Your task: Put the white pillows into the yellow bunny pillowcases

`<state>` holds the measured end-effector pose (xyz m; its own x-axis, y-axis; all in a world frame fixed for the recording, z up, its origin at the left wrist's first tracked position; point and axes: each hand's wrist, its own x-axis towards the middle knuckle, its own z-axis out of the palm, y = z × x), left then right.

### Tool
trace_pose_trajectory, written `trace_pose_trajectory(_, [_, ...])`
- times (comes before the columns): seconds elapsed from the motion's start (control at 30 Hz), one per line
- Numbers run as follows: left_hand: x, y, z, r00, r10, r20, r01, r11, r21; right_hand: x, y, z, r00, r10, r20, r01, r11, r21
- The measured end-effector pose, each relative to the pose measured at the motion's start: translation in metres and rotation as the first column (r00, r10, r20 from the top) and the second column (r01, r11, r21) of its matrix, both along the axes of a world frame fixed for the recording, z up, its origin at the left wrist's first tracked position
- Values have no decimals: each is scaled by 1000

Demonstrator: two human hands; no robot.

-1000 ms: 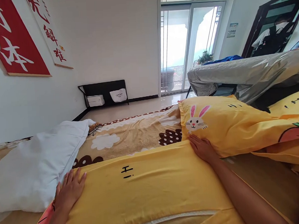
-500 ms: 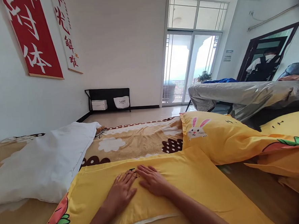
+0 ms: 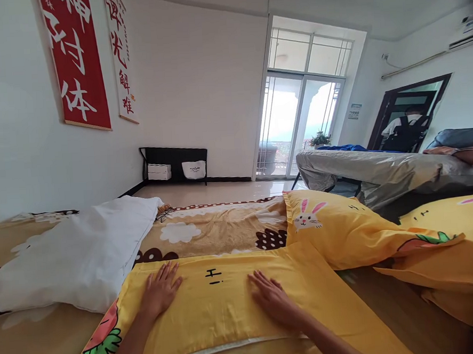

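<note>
A yellow pillowcase (image 3: 228, 305) printed with "Hi" and a carrot lies spread flat in front of me. My left hand (image 3: 160, 289) rests palm down near its far left corner, fingers spread. To the right of the print, my right hand (image 3: 274, 297) also lies flat on the cloth, fingers stretched out and slightly blurred. Neither hand grips anything. A pale strip shows along the pillowcase's near edge. Left of it lies a white pillow (image 3: 73, 256). At the right is a plump yellow pillow (image 3: 336, 229) with a rabbit print.
Beneath everything is a brown and cream patterned blanket (image 3: 219, 229). More yellow fabric (image 3: 451, 276) lies on the right. Behind stands a table (image 3: 372, 160) under a plastic cover, with a person's arm (image 3: 471, 157) on it. Another person (image 3: 408, 129) is by the doorway.
My hands have slid apart from the middle of the pillowcase, the left one to the left and the right one to the right, uncovering the "Hi" print. The view has tilted up slightly.
</note>
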<state>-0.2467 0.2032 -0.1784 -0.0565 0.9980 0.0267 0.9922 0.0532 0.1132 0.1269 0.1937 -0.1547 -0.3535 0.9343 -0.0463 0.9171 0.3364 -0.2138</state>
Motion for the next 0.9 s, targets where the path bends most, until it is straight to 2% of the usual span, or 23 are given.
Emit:
trace_pose_trajectory(0.07, [-2,1,-1,1000,-3,-17,3,1000,5,-8,-9,-2,985,157,-69,-158,987,-12])
trace_pose_trajectory(0.1, [-4,1,0,1000,-4,-19,4,1000,9,-5,-7,-4,986,150,-69,-151,989,-2])
trace_pose_trajectory(0.2, [-4,-1,6,1000,2,-7,-2,1000,9,36,15,-10,998,-58,-22,59,998,36])
trace_pose_trajectory(0.3, [16,-9,18,1000,17,9,-17,1000,-7,93,39,-21,975,-223,3,222,972,83])
trace_pose_trajectory(0.33, [28,-13,21,999,-25,20,24,1000,6,110,42,-26,969,-247,3,246,965,87])
trace_pose_trajectory(0.4, [56,-23,25,975,-216,59,214,976,49,136,43,-33,966,-260,-8,260,962,85])
trace_pose_trajectory(0.47, [81,-33,23,888,-450,97,445,893,74,153,35,-37,967,-252,-28,254,964,85])
trace_pose_trajectory(0.5, [90,-37,21,841,-529,111,525,849,68,159,29,-37,967,-251,-40,254,963,87])
trace_pose_trajectory(0.57, [98,-39,14,799,-590,116,588,807,55,168,15,-36,963,-261,-61,265,960,91])
trace_pose_trajectory(0.77, [79,-39,5,861,-500,97,491,865,106,202,-38,-30,938,-298,-177,322,939,123])
trace_pose_trajectory(0.83, [59,-53,0,879,-468,87,457,881,122,219,-60,-32,914,-315,-257,365,914,177])
trace_pose_trajectory(0.9, [27,-78,-9,913,-398,91,388,915,112,236,-82,-37,889,-320,-327,398,894,207])
